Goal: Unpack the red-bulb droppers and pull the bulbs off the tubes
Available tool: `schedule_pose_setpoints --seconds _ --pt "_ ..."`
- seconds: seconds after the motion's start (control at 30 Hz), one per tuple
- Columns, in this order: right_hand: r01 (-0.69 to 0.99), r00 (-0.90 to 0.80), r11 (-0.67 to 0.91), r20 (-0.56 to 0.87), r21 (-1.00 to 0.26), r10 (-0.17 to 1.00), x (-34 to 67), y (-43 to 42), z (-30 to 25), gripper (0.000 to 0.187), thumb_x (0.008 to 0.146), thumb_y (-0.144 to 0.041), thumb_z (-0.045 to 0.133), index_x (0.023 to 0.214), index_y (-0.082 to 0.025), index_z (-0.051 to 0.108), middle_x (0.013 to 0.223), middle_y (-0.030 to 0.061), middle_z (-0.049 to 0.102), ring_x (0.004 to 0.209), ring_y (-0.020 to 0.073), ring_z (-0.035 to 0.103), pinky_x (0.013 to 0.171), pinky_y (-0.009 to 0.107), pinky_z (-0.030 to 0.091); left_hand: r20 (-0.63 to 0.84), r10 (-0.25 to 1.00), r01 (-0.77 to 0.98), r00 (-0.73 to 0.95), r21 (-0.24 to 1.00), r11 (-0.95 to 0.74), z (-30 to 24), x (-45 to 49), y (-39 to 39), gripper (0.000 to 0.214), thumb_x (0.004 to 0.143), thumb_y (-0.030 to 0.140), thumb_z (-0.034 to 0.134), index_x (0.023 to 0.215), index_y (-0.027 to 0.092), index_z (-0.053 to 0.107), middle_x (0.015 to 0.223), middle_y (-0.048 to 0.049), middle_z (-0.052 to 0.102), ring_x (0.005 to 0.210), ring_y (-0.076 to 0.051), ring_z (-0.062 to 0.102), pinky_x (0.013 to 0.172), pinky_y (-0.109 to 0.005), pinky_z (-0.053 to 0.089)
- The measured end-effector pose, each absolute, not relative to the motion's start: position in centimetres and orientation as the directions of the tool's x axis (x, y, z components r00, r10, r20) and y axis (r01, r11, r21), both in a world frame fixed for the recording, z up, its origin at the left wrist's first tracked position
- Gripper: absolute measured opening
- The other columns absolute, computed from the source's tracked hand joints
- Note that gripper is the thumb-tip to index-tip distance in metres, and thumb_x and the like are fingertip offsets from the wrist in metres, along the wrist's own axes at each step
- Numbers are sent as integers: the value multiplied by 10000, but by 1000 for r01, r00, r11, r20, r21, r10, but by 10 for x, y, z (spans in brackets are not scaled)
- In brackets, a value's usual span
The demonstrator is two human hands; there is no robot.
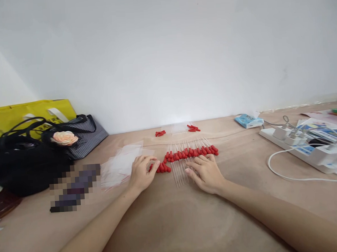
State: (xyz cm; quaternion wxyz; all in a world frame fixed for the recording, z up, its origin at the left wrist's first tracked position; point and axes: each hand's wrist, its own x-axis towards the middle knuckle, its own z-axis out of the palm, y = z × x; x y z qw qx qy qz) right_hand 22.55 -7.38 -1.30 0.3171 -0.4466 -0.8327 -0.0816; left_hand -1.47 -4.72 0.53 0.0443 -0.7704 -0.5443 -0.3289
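Note:
A row of droppers with red rubber bulbs [191, 152] lies across the table, their thin clear tips pointing toward the wall. Below that row, more clear tubes [177, 175] point toward me. My left hand [143, 173] rests beside a small cluster of red bulbs [164, 167], its thumb and index finger apart with some red showing between them. Over the right part of the near tubes lies my right hand [205, 173], palm down, thumb apart from the loosely bent fingers. Its fingertips are close to the row; what lies beneath them is hidden.
Clear plastic bags [118, 167] lie left of my left hand. Small groups of red pieces [193, 128] and clear tubes sit near the wall. A tissue pack [248, 120] and a corded power strip [304, 152] are on the right, a black bag [25, 165] on the left.

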Motion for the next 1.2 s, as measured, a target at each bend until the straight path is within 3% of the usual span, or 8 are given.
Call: schedule_pose_setpoints --seconds 0.17,0.27,0.53,0.77,0.9,0.97,1.1,1.2 --pt "823 -331 545 646 -158 688 245 -71 -9 350 876 -315 339 713 -188 622 635 16 565 669 125 438 704 313 197 229 971 929 73 339 -150 26 6 -11 300 706 484 481 657 213 600 823 -26 628 850 -219 537 701 -304 388" --pt "842 -300 517 662 -155 687 258 -70 -12 381 878 -315 329 649 -176 600 618 17 551 660 123 436 710 313 200 17 1000 921 20 389 -24 29 20 11 370 674 530 484 542 195 565 605 -17 615 638 -181 556 561 -252 375" --pt "847 -209 473 666 -242 716 269 -69 -18 402 884 -302 320 614 -185 594 604 0 543 632 105 454 690 298 209 -91 996 888 5 458 37 26 31 25 318 598 423 594 420 176 499 397 10 501 415 -122 445 430 -234 301" --pt "826 -198 494 681 -272 705 268 -70 -19 362 871 -296 347 645 -192 611 615 3 551 652 111 469 722 304 232 -13 998 863 56 503 -42 49 27 11 252 636 338 568 471 172 474 403 38 451 468 -129 483 442 -221 306" --pt "802 -162 510 708 -312 688 268 -67 -25 243 847 -308 394 905 -200 603 737 29 577 742 147 506 738 319 278 115 980 817 161 541 -198 51 15 -24 168 738 331 470 664 182 487 574 25 569 558 -129 545 507 -220 383" --pt "780 -179 549 733 -301 656 267 -68 -27 280 830 -324 422 1036 -179 544 844 63 575 818 174 510 738 324 315 207 945 777 254 539 -327 41 9 -45 170 764 335 456 685 185 467 628 11 586 578 -130 556 527 -230 410" --pt "727 -292 653 765 -212 573 260 -75 -23 387 799 -353 474 1124 -143 479 983 117 534 925 207 480 765 339 358 474 773 721 423 340 -603 12 4 -75 171 804 277 436 663 180 445 700 -14 571 659 -130 549 620 -258 438" --pt "688 -434 718 734 -104 522 250 -81 -15 353 801 -358 484 1100 -172 510 1003 101 543 912 199 479 792 360 340 579 633 667 515 194 -720 -3 6 -81 146 812 225 445 676 174 439 718 -21 566 681 -122 549 631 -244 449"
